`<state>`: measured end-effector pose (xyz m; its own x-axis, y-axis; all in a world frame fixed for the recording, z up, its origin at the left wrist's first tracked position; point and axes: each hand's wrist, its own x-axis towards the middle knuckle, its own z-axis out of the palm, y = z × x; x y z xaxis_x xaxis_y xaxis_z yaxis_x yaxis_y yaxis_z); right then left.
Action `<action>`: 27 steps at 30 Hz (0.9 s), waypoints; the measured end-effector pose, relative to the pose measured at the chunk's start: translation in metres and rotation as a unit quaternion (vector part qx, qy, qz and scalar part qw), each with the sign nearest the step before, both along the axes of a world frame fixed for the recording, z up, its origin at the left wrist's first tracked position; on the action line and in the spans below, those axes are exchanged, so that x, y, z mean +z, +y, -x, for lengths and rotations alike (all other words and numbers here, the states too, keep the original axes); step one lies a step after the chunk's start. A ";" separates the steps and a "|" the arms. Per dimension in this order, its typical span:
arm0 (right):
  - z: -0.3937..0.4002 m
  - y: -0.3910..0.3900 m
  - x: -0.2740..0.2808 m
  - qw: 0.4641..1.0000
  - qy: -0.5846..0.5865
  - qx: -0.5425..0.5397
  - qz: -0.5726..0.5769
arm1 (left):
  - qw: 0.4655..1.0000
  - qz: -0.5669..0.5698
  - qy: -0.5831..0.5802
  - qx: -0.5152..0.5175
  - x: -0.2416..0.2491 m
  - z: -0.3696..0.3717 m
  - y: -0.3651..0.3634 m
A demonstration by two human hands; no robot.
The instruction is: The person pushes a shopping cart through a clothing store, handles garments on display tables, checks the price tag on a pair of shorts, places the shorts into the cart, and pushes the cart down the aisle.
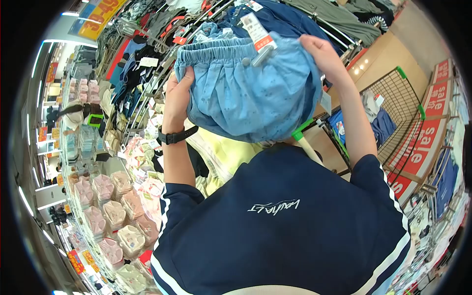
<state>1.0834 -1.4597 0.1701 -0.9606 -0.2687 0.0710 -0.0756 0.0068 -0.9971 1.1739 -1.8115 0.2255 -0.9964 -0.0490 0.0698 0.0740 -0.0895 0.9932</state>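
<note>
A pair of light blue shorts (246,98) with a gathered elastic waistband and small dark specks is stretched out before my chest. My left hand (179,93), below a black wristwatch (177,135), grips the left edge with its thumb on the front. At the upper right edge, my right hand (322,55) is closed on the fabric. A white and orange price tag (256,32) stands up from the waistband, beside a grey security tag (262,55). The fingers behind the cloth are hidden.
A shopping cart (393,110) with green corners stands at right, holding dark blue cloth (382,127). Red sale signs (427,132) line the far right. Racks of clothes (314,19) fill the top, and packaged pink goods (113,214) hang at left. Pale yellow cloth (221,155) lies below the shorts.
</note>
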 end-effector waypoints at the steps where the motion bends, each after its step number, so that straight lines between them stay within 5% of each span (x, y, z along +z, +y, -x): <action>1: 0.003 -0.005 -0.012 0.997 -0.012 -0.020 -0.080 | 0.998 -0.060 -0.029 0.019 0.002 -0.004 0.003; 2: -0.002 -0.010 -0.026 0.993 0.041 0.040 -0.105 | 0.996 -0.086 -0.038 -0.003 -0.007 0.000 -0.005; 4: -0.004 -0.020 -0.072 0.979 -0.070 0.185 -0.052 | 0.974 -0.206 -0.088 -0.027 -0.027 0.001 -0.013; 6: -0.044 -0.040 -0.062 0.930 -0.274 0.200 0.140 | 0.946 -0.291 -0.122 -0.068 -0.038 0.003 -0.008; 7: -0.040 -0.044 -0.102 0.915 -0.245 0.263 0.182 | 0.935 -0.312 -0.132 -0.099 -0.045 -0.001 -0.006; 8: -0.048 -0.047 -0.110 0.941 -0.170 0.273 0.110 | 0.922 -0.333 -0.146 -0.131 -0.052 -0.005 -0.004; 11: -0.075 -0.077 -0.125 0.948 -0.190 0.252 -0.043 | 0.917 -0.319 -0.181 -0.156 -0.054 -0.020 0.008; 14: -0.090 -0.073 -0.023 0.941 -0.162 0.214 -0.206 | 0.906 -0.340 -0.143 -0.205 -0.050 -0.019 -0.017; 15: -0.081 -0.068 -0.036 0.960 -0.186 0.194 -0.074 | 0.965 -0.209 -0.114 -0.109 -0.041 -0.016 -0.032; 17: -0.059 -0.052 -0.073 0.944 -0.228 0.144 0.191 | 0.882 -0.399 -0.015 -0.251 -0.038 -0.005 -0.044; 19: -0.059 -0.049 -0.032 0.902 -0.237 0.142 0.332 | 0.891 -0.410 -0.005 -0.195 -0.078 0.013 -0.045; 20: -0.055 -0.048 -0.026 0.897 -0.247 0.123 0.346 | 0.862 -0.437 -0.048 -0.253 -0.106 0.017 -0.043; 22: -0.049 -0.053 -0.030 0.905 -0.272 0.108 0.309 | 0.923 -0.337 -0.169 -0.070 -0.191 0.008 -0.044; 23: -0.047 -0.054 -0.035 0.908 -0.284 0.096 0.292 | 0.911 -0.320 -0.207 -0.156 -0.159 -0.009 -0.012; 24: -0.044 -0.053 -0.043 0.901 -0.316 0.083 0.285 | 0.921 -0.297 -0.209 -0.138 -0.135 -0.017 0.007; 27: -0.049 -0.031 -0.049 0.794 -0.377 0.136 0.457 | 0.902 -0.351 -0.199 -0.151 -0.101 -0.024 0.005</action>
